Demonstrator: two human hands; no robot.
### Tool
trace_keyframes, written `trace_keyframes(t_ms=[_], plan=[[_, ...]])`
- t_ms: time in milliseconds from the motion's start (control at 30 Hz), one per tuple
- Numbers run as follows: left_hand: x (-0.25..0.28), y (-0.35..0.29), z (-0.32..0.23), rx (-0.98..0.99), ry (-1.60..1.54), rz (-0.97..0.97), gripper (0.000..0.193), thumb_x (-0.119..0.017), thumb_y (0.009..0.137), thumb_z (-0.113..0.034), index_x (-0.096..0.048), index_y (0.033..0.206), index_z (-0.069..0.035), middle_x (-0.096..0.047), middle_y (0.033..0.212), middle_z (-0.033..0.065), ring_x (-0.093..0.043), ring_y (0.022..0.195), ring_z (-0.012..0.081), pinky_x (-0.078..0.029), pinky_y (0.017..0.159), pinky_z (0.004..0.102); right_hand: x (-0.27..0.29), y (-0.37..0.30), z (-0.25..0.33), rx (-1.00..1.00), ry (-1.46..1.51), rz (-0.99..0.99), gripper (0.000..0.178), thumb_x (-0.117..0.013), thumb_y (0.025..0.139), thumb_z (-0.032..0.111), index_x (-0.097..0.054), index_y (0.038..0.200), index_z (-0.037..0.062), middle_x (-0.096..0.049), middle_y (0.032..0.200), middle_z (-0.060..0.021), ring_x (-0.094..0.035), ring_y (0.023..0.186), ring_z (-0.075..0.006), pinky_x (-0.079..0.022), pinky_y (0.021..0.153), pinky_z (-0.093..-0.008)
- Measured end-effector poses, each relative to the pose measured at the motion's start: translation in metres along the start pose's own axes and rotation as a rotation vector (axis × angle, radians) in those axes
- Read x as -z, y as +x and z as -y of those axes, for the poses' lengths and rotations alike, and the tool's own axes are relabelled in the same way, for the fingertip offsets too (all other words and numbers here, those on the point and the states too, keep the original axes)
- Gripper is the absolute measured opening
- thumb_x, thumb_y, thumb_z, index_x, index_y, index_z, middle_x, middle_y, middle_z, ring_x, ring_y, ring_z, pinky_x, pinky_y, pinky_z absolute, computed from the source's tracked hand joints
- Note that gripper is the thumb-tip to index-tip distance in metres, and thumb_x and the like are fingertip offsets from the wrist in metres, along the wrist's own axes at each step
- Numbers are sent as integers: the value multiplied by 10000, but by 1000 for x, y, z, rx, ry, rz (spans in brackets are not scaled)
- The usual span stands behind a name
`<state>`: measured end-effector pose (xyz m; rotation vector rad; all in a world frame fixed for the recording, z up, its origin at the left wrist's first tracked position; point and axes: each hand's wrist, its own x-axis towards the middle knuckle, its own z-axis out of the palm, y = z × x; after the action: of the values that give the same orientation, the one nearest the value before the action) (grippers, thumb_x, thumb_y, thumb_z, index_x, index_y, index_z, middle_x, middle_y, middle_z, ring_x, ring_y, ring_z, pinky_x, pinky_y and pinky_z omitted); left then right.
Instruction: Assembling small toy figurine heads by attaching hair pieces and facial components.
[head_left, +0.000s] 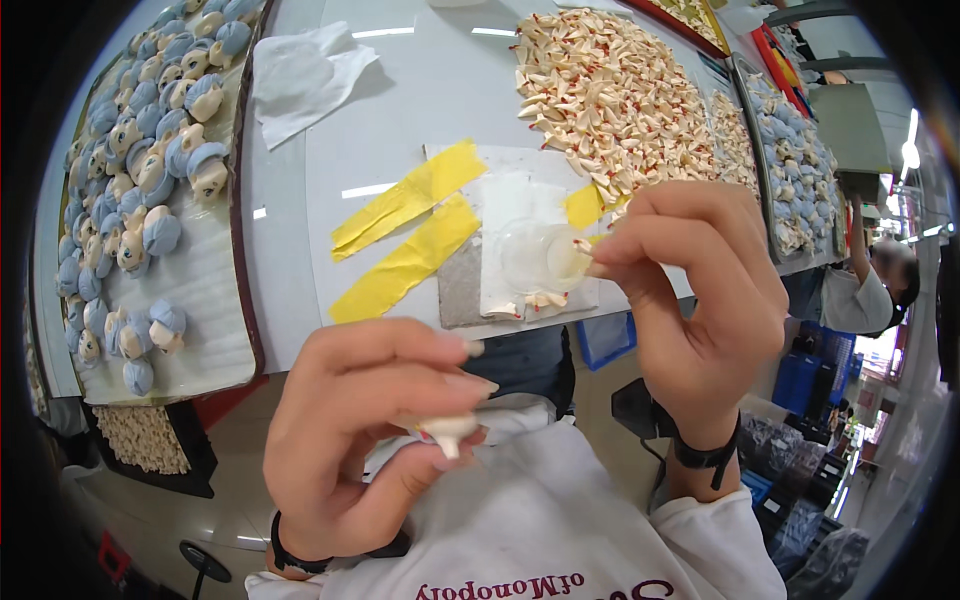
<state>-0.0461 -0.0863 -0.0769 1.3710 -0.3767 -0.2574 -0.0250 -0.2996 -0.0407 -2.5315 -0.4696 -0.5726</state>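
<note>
My left hand (365, 430) is closed, its thumb and fingers around a small cream-coloured moulded piece (452, 432) with a narrow stem pointing down. In a pinch, my right hand (705, 290) has a tiny cream piece with a red tip (582, 246) between thumb and forefinger. Just below that piece stands a small clear round dish (530, 258), on white paper over a grey board (462, 285). Several cream pieces lie by the dish's near edge. Behind my right hand spreads a large heap of small cream pieces with red tips (610, 95).
Yellow tape strips (405, 260) lie left of the board, and a white cloth (305, 80) farther back. A tray of blue-haired doll heads (200, 345) fills the table's left; another tray of blue parts (790, 150) stands at right. A person (870, 285) is beyond the right side.
</note>
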Motion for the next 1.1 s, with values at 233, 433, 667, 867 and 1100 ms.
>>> trace_keyframes(t_ms=[233,433,667,867,1100], plan=[[13,7,10,-242,269,74,365,-733,708,-107,-518,978,14,-482,999,160,-591,784,242,-521,641,277,-2,-5,13,73,-109,-28,200,-664,538,-87,-610,702,15,-567,721,-77,-528,685,-228,-405,593,-294],[-20,12,4,62,-287,-228,459,-757,696,-138,-481,1032,7,-502,1009,134,-596,842,238,-522,670,287,-5,-4,15,9,-15,-55,186,-651,597,-102,-598,744,0,-569,766,-96,-526,706,-197,-411,619,-279],[-18,13,10,-11,-247,-196,543,-793,662,-283,-497,1014,5,-527,980,110,-574,856,190,-468,769,291,2,-14,38,-225,604,32,126,-654,744,-8,-562,831,-4,-519,850,-127,-503,719,-137,-409,672,-233],[-21,11,4,79,-248,-253,597,-805,629,-362,-510,1000,1,-525,937,78,-554,852,146,-438,774,264,-10,-15,37,-182,621,1,153,-684,734,0,-577,841,28,-522,839,-107,-516,706,-140,-415,621,-228],[-19,7,6,17,-240,-250,588,-819,609,-362,-545,973,10,-548,852,59,-549,779,120,-431,721,219,-9,-14,37,-61,453,-1,212,-698,689,-34,-599,842,71,-568,806,-76,-530,703,-167,-421,613,-243]])
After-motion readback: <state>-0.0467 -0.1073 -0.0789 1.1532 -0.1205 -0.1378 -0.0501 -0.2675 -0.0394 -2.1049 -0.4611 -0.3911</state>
